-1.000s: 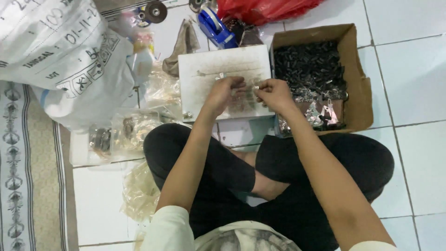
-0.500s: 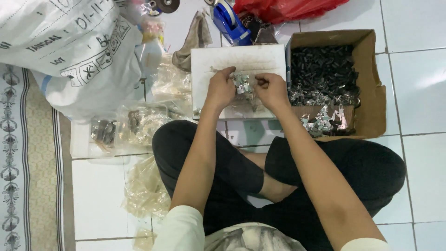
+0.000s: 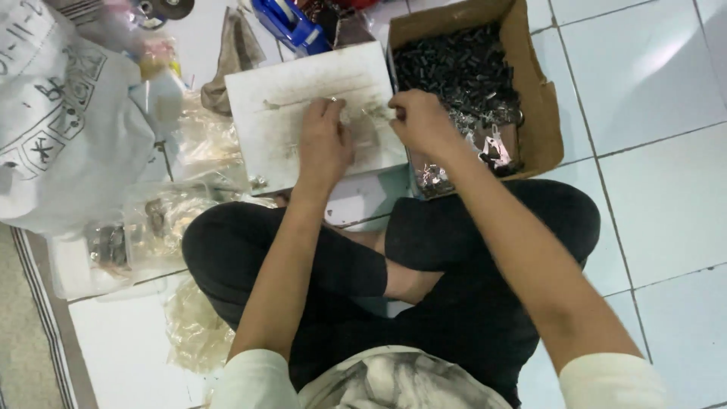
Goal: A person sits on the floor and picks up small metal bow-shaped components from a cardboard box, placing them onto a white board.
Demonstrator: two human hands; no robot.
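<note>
The person sits cross-legged on the white tiled floor [image 3: 666, 197], both bare hands working over a flat white rectangular board [image 3: 288, 113] that lies on the floor just ahead of the knees.

Left hand [image 3: 324, 144]: palm down on the middle of the board, fingers curled together. Whether it pinches anything is hidden beneath the hand and cannot be told.

Right hand [image 3: 420, 125]: at the board's right edge, fingers drawn together in a pinch on a small pale piece [image 3: 381, 113], too blurred to identify. The two hands are near each other but apart.

Open brown cardboard box [image 3: 541, 91]: stands touching the board's right edge and is filled with small dark metal parts [image 3: 454, 68]. Shiny silver clips [image 3: 496, 148] lie at its near corner, just beside the right wrist.

Surrounding items:
- A blue plastic tape dispenser [image 3: 284, 23] lies beyond the board's far edge.
- A brown crumpled cloth [image 3: 235, 57] lies left of the dispenser.
- A large white printed sack [image 3: 68, 129] fills the left side.
- Clear plastic bags [image 3: 170, 220] with small parts lie between the sack and the left knee.
- One more crumpled clear bag [image 3: 193, 333] lies beside the left thigh.
</note>
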